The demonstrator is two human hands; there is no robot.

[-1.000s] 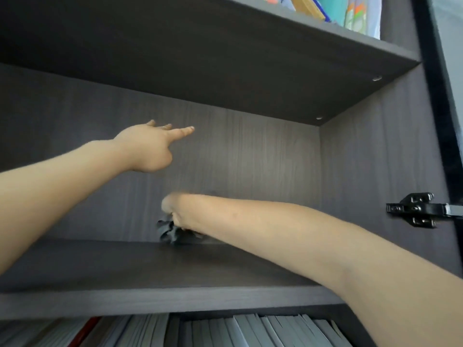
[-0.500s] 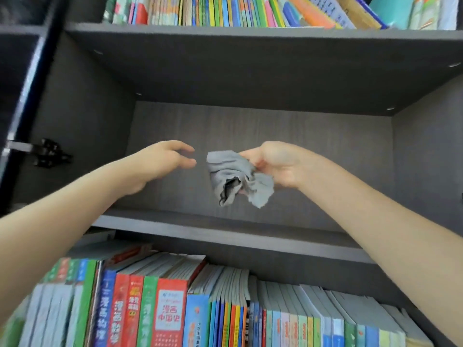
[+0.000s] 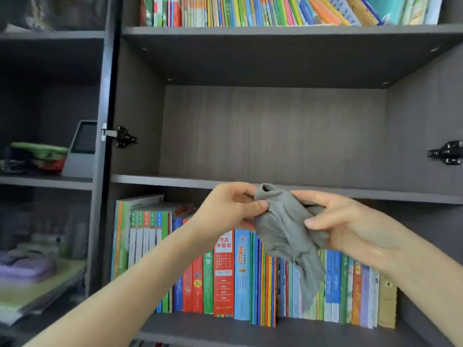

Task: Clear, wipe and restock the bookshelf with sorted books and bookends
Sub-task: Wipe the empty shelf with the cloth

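In front of the bookshelf (image 3: 140, 108), level with the front edge of its middle shelf (image 3: 162, 180): a crumpled grey cloth (image 3: 283, 229), held up in the air between both hands and touching no board. Pinched at its upper left by the left hand (image 3: 230, 209), thumb pressed on the front of the fabric, fingers curled over the top fold. Gripped on its right side by the right hand (image 3: 350, 221), thumb on the front, fingers curled round behind. Loose lower end of the cloth hanging down before the lower row of books (image 3: 223, 271), upright and packed spine-out. Behind the hands, the dark wood-grain back panel (image 3: 273, 131) of the middle compartment, with a black left hinge (image 3: 124, 137) on one wall and a right hinge (image 3: 446, 152) on the other. Overhead, an upper row of books (image 3: 250, 11), colourful, those at the right end leaning. Off to the left, in a darker side compartment, a grey box (image 3: 82, 149) just beside a green-and-red bundle (image 3: 42, 156), too blurred to tell further.
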